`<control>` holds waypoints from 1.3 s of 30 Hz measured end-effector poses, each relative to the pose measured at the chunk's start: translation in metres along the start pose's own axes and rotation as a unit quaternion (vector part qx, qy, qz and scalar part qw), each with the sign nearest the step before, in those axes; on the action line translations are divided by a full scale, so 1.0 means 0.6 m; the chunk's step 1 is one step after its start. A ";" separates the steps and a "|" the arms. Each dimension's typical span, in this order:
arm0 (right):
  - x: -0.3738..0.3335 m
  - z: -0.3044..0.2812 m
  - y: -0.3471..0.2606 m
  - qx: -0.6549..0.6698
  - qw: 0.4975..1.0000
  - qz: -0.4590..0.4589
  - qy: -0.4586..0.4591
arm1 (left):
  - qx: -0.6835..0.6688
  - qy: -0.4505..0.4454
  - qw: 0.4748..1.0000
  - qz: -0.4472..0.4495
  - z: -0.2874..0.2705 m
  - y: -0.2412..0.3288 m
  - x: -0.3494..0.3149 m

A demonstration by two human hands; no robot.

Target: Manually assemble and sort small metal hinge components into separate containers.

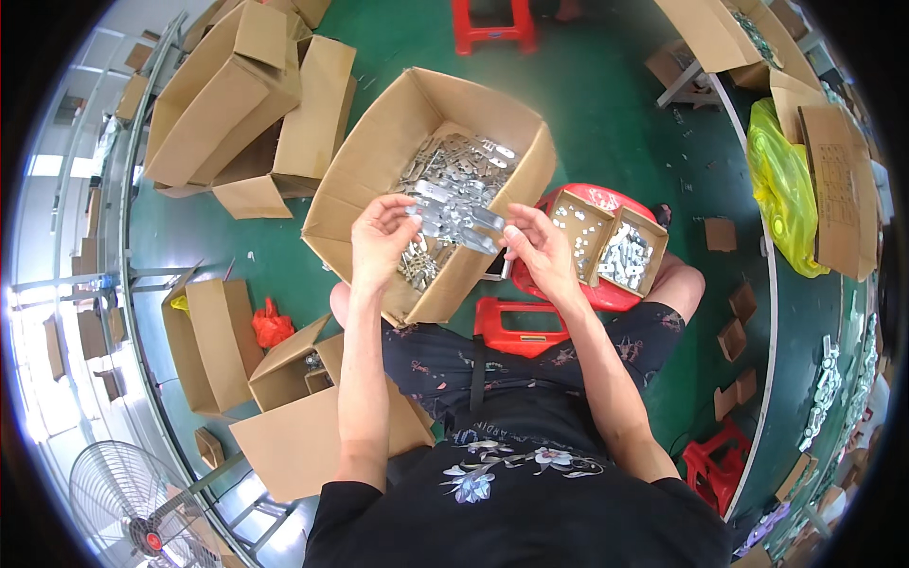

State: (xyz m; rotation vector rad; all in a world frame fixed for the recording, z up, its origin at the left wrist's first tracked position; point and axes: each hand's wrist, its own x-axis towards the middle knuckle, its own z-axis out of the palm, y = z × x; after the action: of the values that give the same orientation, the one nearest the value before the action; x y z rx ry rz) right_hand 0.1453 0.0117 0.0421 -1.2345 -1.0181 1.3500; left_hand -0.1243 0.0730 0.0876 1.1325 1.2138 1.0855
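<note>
Shiny, flat metal strips (461,215) are clamped by left fingers (396,210) and right fingers (532,225).

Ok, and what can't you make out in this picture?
All in the head view:
Flat metal pieces at the left fingers: their count, since they overlap.
Right fingers: whether they grip these pieces; the contact is too small.
Large cardboard box: its floor, mostly hidden under loose metal parts.
Red stool at the top: its upper part, cut off by the upper edge.
Fan: its bottom, cut off by the lower edge.
</note>
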 end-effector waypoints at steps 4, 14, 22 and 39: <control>0.005 -0.012 -0.032 0.103 0.994 -0.001 -0.027 | -0.015 -0.082 0.996 -0.023 0.058 -0.003 -0.019; -0.029 -0.067 -0.002 0.113 0.989 0.074 0.068 | -0.056 -0.116 0.990 -0.057 0.156 -0.053 -0.037; -0.049 -0.090 0.011 0.082 0.990 0.062 0.096 | 0.044 -0.081 0.988 -0.123 0.187 -0.080 -0.046; -0.089 -0.114 0.000 -0.093 0.988 -0.038 0.118 | 0.069 -0.076 0.988 -0.116 0.230 -0.113 -0.065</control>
State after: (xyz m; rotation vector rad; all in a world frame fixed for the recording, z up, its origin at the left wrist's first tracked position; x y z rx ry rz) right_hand 0.2122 -0.0439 0.0418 -1.4410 -1.0276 1.0396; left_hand 0.0121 0.0186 0.0279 1.1249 1.2783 0.7344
